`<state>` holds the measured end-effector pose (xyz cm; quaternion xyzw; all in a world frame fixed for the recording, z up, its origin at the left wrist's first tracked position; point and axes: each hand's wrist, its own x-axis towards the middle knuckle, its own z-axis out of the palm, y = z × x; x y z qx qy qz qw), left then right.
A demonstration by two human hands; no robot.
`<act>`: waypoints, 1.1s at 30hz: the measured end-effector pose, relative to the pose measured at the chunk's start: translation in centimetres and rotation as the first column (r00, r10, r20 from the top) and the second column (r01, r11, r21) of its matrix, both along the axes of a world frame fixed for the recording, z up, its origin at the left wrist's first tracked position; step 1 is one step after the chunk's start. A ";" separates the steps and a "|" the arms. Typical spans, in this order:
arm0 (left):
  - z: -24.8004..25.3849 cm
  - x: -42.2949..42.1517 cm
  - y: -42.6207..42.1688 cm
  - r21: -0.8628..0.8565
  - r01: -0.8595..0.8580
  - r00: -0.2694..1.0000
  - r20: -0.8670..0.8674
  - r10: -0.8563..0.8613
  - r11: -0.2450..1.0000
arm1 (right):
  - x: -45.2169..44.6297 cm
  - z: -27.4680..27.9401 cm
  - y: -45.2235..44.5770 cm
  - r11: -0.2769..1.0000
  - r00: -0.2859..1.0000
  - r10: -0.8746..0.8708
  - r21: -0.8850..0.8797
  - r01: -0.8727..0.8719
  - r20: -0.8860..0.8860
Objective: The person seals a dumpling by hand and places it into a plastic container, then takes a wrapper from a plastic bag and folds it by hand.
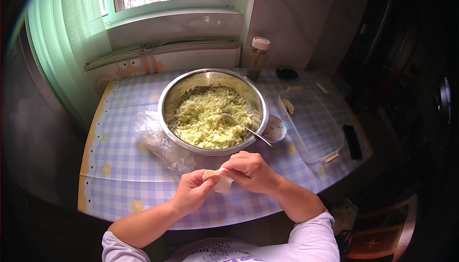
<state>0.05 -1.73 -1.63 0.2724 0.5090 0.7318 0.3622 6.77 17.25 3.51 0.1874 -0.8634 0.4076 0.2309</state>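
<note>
Between my two hands is a thin, pale dumpling wrapper [224,184], held just in front of the table's near side. My left hand [193,189] pinches its left edge, while the fingers of my right hand [251,171] grip its upper right edge. Just beyond them stands a large steel bowl [164,118] of chopped pale-green filling [210,114]. A metal spoon [248,130] sticks out of the filling over the bowl's right rim. Left of the bowl lies a clear plastic bag [162,142]; its contents are hard to make out.
On the right, a clear plastic container [311,154] holds one dumpling [288,106]. A small patterned dish [275,129] sits beside the bowl. Farther out are a phone-like black object [352,142], a pink-lidded bottle [258,59] and a small dark item [286,73]. A wooden chair [382,235] stands lower right.
</note>
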 end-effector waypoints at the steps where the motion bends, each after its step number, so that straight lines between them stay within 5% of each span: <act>1: 0.1 0.0 0.0 0.003 -0.003 1.000 0.001 0.003 1.000 | 0.0 0.0 0.1 1.000 1.000 0.001 0.009 -0.001 -0.005; 8: 0.1 0.1 -0.1 0.016 -0.021 1.000 -0.006 0.022 1.000 | 0.2 0.4 0.3 0.995 0.986 0.062 -0.088 -0.049 0.158; 20: 0.1 0.1 0.0 -0.020 0.019 0.998 -0.067 -0.020 1.000 | 0.1 -0.3 0.1 0.999 0.990 0.027 -0.048 -0.020 0.140; 33: 0.6 0.1 0.2 0.054 0.103 0.989 0.096 -0.108 0.993 | 0.2 -0.1 0.0 0.998 0.988 0.017 -0.060 -0.008 0.154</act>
